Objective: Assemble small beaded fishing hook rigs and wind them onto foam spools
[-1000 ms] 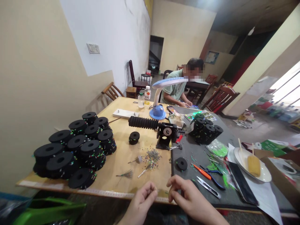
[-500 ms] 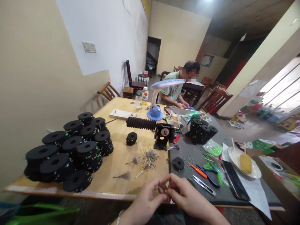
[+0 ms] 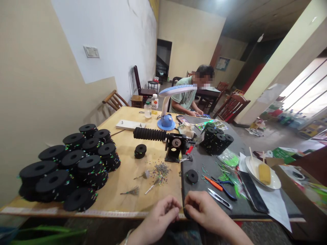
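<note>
Over the table's front edge, my left hand (image 3: 165,212) is closed in a pinch, fingers curled toward the other hand. My right hand (image 3: 201,209) is also pinched, a small gap away. A tiny yellowish speck shows at the right fingertips, too small to name. Just beyond the hands lie a heap of tiny coloured beads (image 3: 160,173), a fine-wire bundle (image 3: 130,191) and a white-handled stick (image 3: 152,187). One black foam spool (image 3: 192,176) rests on the grey mat past my right hand. Thread snips (image 3: 220,198) lie beside that hand.
Stacks of black foam spools (image 3: 55,183) fill the table's left. A black winding device (image 3: 175,144) stands mid-table before a blue lamp (image 3: 166,121). On the right are pliers (image 3: 228,190), a phone (image 3: 253,192) and a plate (image 3: 274,182) with food. Another person (image 3: 185,97) sits opposite.
My hands have drawn slightly apart from touching, leaving a gap between the fingertips. The view has shifted a little, so the table things appear farther left.
</note>
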A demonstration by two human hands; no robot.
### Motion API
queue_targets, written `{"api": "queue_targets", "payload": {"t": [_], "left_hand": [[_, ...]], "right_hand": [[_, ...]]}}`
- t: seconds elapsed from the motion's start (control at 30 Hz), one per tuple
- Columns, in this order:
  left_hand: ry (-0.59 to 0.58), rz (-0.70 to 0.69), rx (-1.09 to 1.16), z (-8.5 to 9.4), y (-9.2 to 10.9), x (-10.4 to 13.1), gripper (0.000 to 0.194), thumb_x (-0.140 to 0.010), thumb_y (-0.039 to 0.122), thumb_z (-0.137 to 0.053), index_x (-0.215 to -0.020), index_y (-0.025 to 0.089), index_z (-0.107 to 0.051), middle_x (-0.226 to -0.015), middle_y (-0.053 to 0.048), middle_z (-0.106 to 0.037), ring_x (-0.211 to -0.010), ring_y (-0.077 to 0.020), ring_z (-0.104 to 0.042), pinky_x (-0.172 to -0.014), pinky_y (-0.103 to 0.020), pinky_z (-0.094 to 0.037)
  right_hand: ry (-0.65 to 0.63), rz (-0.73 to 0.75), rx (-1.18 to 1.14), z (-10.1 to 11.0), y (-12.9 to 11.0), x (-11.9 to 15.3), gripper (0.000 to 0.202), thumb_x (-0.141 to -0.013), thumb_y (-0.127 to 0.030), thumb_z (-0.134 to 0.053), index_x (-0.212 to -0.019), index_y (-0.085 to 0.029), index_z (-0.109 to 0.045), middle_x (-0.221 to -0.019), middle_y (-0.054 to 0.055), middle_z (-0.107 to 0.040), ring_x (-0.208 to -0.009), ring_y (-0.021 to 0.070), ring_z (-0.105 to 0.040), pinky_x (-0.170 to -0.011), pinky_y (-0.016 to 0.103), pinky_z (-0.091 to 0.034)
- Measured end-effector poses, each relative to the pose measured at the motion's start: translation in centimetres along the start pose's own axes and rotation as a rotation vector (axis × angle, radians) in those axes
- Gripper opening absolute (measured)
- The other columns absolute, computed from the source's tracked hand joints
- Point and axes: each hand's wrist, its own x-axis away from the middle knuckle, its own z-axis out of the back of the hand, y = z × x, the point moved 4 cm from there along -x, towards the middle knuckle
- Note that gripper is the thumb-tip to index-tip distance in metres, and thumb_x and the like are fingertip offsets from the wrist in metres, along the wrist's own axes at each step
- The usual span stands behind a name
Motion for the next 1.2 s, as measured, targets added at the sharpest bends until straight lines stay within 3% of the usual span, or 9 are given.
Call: {"api": "queue_targets", "payload": {"t": [0.13, 0.33, 0.5, 0.7, 0.9, 1.2], "left_hand": [[0.003, -0.027, -0.056, -0.3, 0.2, -0.3, 0.028, -0.083, 0.043, -0.061, -0.075, 0.017, -0.054, -0.067, 0.002, -0.052, -0.067, -0.0146, -0.049, -0.066, -0.027, -0.038], [-0.05, -0.047, 0.013, -0.4, 0.2, -0.3, 0.033, -0.082, 0.05, -0.061, -0.078, 0.018, -0.053, -0.065, 0.003, -0.054, -0.067, -0.0144, -0.049, -0.069, -0.027, -0.038], [-0.07, 0.004, 0.027, -0.4, 0.3, -0.1, 0.032, -0.082, 0.05, -0.058, -0.077, 0.02, -0.05, -0.06, 0.004, -0.055, -0.058, -0.0117, -0.044, -0.058, -0.025, -0.032], [-0.047, 0.102, -0.006, -0.6, 0.0, -0.2, 0.018, -0.08, 0.037, -0.051, -0.074, 0.021, -0.047, -0.055, 0.005, -0.055, -0.048, -0.0103, -0.041, -0.049, -0.024, -0.027], [-0.085, 0.019, 0.064, -0.9, 0.6, -0.4, 0.012, -0.077, 0.03, -0.052, -0.08, 0.019, -0.051, -0.06, 0.004, -0.057, -0.057, -0.0131, -0.052, -0.061, -0.027, -0.038], [-0.027, -0.006, -0.057, -0.5, 0.7, -0.3, 0.036, -0.085, 0.055, -0.053, -0.077, 0.02, -0.047, -0.063, 0.008, -0.037, -0.059, -0.0117, -0.034, -0.057, -0.025, -0.029]], "right_hand": [[0.013, 0.02, 0.015, 0.2, -0.4, 0.4, 0.015, -0.074, -0.009, -0.052, -0.071, -0.017, -0.064, -0.058, -0.005, -0.053, -0.054, 0.0107, -0.046, -0.052, 0.019, -0.03], [0.013, 0.009, 0.017, 0.4, -0.8, 0.6, 0.013, -0.075, -0.009, -0.052, -0.069, -0.018, -0.061, -0.057, -0.006, -0.048, -0.053, 0.0108, -0.043, -0.051, 0.02, -0.029], [0.019, 0.006, -0.009, 0.2, -0.1, 0.6, 0.013, -0.077, -0.012, -0.051, -0.07, -0.018, -0.059, -0.056, -0.007, -0.046, -0.052, 0.0107, -0.042, -0.05, 0.02, -0.028], [0.028, 0.023, -0.016, 0.1, 0.2, 0.6, 0.013, -0.077, -0.011, -0.051, -0.069, -0.019, -0.056, -0.056, -0.008, -0.042, -0.051, 0.0102, -0.04, -0.049, 0.02, -0.027], [0.016, -0.005, -0.061, -0.1, 0.1, 0.4, 0.013, -0.077, -0.011, -0.05, -0.068, -0.018, -0.056, -0.055, -0.007, -0.044, -0.051, 0.0099, -0.039, -0.049, 0.02, -0.026], [0.023, 0.011, -0.07, 0.3, -0.1, 0.6, 0.017, -0.083, -0.014, -0.049, -0.074, -0.017, -0.062, -0.061, -0.004, -0.054, -0.057, 0.012, -0.049, -0.055, 0.021, -0.033]]}}
